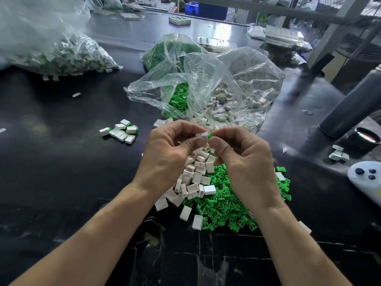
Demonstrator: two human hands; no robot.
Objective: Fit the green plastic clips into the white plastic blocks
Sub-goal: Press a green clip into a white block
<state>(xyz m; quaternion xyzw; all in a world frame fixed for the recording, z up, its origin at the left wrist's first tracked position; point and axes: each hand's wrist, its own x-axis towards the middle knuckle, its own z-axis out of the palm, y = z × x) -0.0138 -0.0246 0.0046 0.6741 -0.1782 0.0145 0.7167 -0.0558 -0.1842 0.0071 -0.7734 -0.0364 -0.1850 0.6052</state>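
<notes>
My left hand [171, 153] pinches a white plastic block [201, 134] between thumb and fingers, above the black table. My right hand [243, 155] pinches a green clip [210, 136] right against the block's end; most of the clip is hidden by my fingers. Under my hands lies a heap of loose white blocks [194, 178] beside a heap of green clips [222, 207]. A small group of blocks with green clips fitted [120, 131] lies to the left.
An open clear bag [206, 85] behind my hands holds green clips and white blocks. A large bag of fitted pieces [68, 56] lies at the far left. A dark cylinder [354, 106], a black cup [365, 139] and a white controller [367, 178] stand at the right.
</notes>
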